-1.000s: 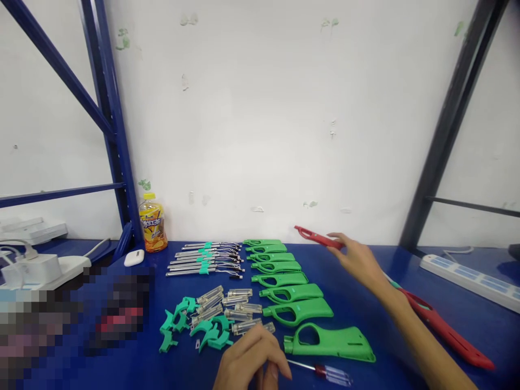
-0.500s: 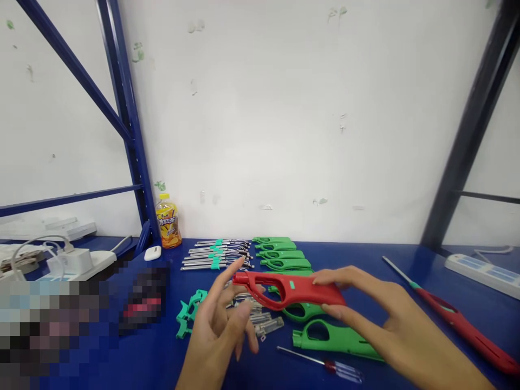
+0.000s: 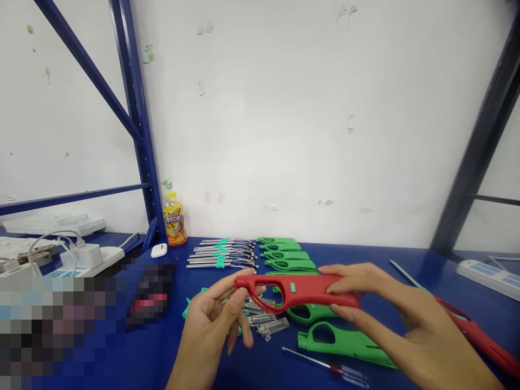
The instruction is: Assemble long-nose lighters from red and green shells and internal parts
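A red lighter casing (image 3: 306, 290) with a trigger loop and a small teal mark is held level above the table. My right hand (image 3: 390, 311) grips its wide rear end between thumb and fingers. At the narrow front tip, my left hand (image 3: 215, 314) pinches it with thumb and forefinger, the other fingers loosely curled. Beneath the casing lie clear lighter fuel tanks (image 3: 273, 326), partly hidden, and a green lighter casing (image 3: 345, 342). Teal plastic pieces (image 3: 190, 306) show behind my left hand.
A screwdriver (image 3: 329, 366) lies at the front. Further back are metal lighter rods with wires (image 3: 221, 254) and a row of green casings (image 3: 280, 246). A red long lighter (image 3: 479, 336) lies right. A drink bottle (image 3: 174, 222), white earbud case (image 3: 159, 250) and power strip (image 3: 489, 276) stand around.
My left thumb and forefinger have closed on the front tip of the red casing; before, that hand was open beside it. The view has shifted slightly.
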`<act>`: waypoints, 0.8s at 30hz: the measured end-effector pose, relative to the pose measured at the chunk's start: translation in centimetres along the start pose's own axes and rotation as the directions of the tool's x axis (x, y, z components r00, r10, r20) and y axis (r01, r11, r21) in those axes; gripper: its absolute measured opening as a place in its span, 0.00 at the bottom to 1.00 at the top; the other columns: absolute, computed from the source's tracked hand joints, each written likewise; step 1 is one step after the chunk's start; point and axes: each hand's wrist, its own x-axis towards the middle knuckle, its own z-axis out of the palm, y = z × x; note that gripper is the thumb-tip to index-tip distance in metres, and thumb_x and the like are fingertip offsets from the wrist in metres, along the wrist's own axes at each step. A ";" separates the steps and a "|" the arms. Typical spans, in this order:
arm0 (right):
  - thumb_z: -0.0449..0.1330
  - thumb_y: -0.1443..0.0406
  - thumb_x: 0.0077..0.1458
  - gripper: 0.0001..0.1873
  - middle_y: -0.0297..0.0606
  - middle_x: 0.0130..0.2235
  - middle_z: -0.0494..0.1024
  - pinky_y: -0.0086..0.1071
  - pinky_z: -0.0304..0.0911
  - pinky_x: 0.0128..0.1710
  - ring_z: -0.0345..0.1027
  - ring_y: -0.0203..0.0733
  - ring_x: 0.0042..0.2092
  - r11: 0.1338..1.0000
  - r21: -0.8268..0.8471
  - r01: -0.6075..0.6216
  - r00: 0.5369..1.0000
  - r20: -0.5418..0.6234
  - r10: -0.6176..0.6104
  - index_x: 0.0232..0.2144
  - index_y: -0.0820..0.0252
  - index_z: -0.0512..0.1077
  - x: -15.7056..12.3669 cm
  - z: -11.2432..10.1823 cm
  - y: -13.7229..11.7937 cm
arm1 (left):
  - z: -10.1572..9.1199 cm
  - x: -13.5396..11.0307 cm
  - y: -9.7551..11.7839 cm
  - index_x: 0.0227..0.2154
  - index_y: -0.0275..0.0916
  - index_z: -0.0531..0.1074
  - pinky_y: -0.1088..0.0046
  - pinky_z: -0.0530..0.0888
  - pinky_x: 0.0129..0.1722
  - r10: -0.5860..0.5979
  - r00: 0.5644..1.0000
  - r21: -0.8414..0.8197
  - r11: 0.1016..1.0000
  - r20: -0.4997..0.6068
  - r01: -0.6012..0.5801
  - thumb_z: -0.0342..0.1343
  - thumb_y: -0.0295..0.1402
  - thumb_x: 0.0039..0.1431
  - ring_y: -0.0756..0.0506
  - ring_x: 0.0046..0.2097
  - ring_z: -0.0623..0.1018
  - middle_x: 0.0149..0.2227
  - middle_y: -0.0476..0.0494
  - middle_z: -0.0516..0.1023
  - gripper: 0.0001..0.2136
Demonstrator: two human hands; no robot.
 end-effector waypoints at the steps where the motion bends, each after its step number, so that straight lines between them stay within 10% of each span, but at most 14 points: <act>1: 0.67 0.54 0.65 0.05 0.29 0.48 0.87 0.26 0.80 0.44 0.84 0.42 0.48 1.000 -0.004 0.008 1.000 -0.013 -0.008 0.42 0.40 0.83 0.1 0.0 -0.1 | 0.0 -0.1 0.0 0.59 0.31 0.78 0.82 0.57 0.15 -0.010 1.000 -0.011 1.000 0.007 0.011 0.67 0.59 0.58 0.50 0.17 0.71 0.14 0.49 0.73 0.37; 13: 0.67 0.49 0.62 0.11 0.30 0.50 0.87 0.30 0.78 0.47 0.84 0.48 0.50 0.981 -0.078 -0.176 0.966 -0.208 0.156 0.40 0.44 0.83 -0.5 0.0 0.8 | 0.0 -0.2 0.7 0.59 0.32 0.77 0.80 0.56 0.17 -0.048 0.999 -0.035 0.998 -0.010 0.047 0.67 0.59 0.59 0.52 0.17 0.66 0.14 0.53 0.70 0.37; 18: 0.64 0.41 0.55 0.23 0.36 0.52 0.86 0.31 0.72 0.22 0.84 0.52 0.39 0.902 -0.105 -0.418 0.868 -0.340 0.362 0.44 0.46 0.82 -0.4 -1.7 2.7 | 0.1 -0.7 1.9 0.52 0.35 0.81 0.78 0.58 0.18 -0.038 0.998 -0.025 0.999 -0.042 0.037 0.66 0.54 0.61 0.49 0.18 0.70 0.15 0.52 0.70 0.27; 24: 0.63 0.35 0.50 0.29 0.36 0.50 0.86 0.48 0.77 0.42 0.83 0.62 0.46 0.789 -0.113 -0.604 0.738 -0.453 0.500 0.45 0.42 0.81 -0.9 -3.5 4.8 | 0.5 -1.0 2.4 0.52 0.35 0.81 0.79 0.58 0.17 -0.017 0.999 0.001 1.000 -0.030 0.017 0.64 0.53 0.63 0.49 0.16 0.70 0.14 0.54 0.69 0.27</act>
